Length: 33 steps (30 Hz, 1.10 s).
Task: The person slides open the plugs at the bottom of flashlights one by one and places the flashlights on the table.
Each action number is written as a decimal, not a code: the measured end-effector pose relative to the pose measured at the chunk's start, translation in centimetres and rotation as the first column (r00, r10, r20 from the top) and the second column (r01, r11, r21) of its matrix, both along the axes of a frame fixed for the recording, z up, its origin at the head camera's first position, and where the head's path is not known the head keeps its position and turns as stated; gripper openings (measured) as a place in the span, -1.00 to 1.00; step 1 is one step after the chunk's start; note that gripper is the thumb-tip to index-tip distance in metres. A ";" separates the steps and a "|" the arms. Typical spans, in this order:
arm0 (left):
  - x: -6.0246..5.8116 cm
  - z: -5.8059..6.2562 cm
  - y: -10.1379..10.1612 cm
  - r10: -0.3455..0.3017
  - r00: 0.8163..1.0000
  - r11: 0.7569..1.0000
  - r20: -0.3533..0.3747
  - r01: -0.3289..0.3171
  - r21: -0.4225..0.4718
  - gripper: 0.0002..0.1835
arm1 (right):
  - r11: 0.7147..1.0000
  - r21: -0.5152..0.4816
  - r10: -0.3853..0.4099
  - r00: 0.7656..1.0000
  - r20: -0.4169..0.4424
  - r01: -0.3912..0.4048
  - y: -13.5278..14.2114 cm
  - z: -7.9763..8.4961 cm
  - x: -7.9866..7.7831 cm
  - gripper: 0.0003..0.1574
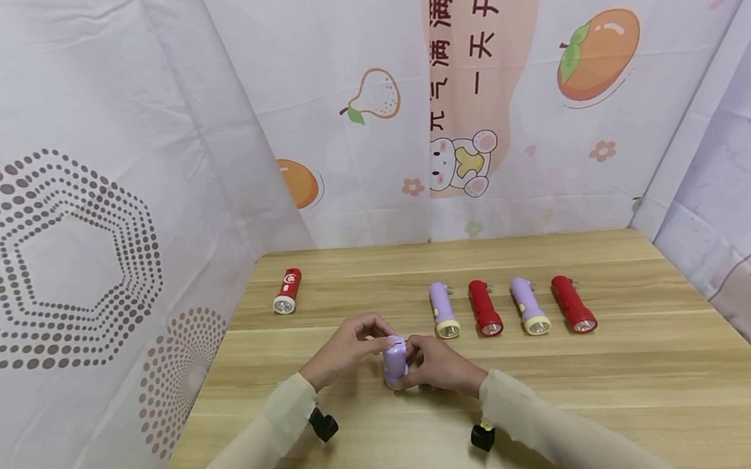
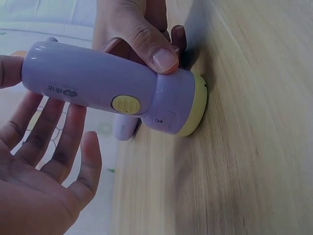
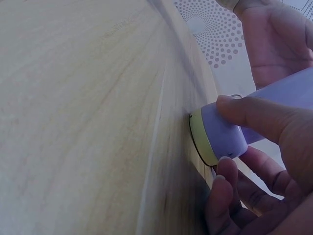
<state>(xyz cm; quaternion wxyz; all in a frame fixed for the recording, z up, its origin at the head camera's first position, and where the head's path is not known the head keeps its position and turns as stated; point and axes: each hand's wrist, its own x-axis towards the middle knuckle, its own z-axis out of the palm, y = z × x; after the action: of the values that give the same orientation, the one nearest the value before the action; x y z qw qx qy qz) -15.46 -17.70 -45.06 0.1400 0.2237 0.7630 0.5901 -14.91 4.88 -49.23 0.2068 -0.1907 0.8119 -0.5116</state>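
A purple flashlight [image 2: 93,78] with a yellow rim and yellow switch stands lens-down on the wooden table. Near its tail end, my left hand [image 1: 353,347] holds it between the thumb and fingertips; the little finger is off it. My right hand [image 1: 442,365] grips the wide head of the flashlight, thumb on one side and fingers curled round the other. In the right wrist view, the yellow rim [image 3: 203,137] meets the tabletop. The lens is hidden underneath.
To the right lie a purple flashlight [image 1: 442,309], a red flashlight [image 1: 483,305], another purple flashlight [image 1: 527,303] and another red flashlight [image 1: 572,302], in a row. A red flashlight with a white head [image 1: 288,290] lies far left. Printed cloth [image 1: 356,169] hangs behind the table [image 1: 630,391].
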 end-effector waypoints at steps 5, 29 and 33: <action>0.1 0.0 0.2 0.009 1.000 1.000 0.001 -0.009 -0.012 -0.87 | 1.000 0.007 0.002 1.000 0.004 -0.002 0.0 0.0 0.0 -0.47; 0.0 0.4 0.6 0.023 0.999 0.999 0.048 -0.021 -0.042 -0.80 | 0.999 0.023 0.031 0.999 -0.028 -0.031 -0.1 0.2 -0.1 -0.43; -0.1 0.2 0.4 0.024 1.000 0.996 -0.007 -0.025 -0.083 -0.80 | 1.000 0.018 0.026 0.999 -0.023 -0.026 -0.1 0.1 -0.1 -0.43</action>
<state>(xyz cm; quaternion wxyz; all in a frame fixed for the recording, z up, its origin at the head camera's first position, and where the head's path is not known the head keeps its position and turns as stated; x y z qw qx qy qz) -15.57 -17.32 -44.90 0.1394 0.2102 0.7899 0.5589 -15.00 4.78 -49.09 0.2057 -0.2053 0.8161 -0.4995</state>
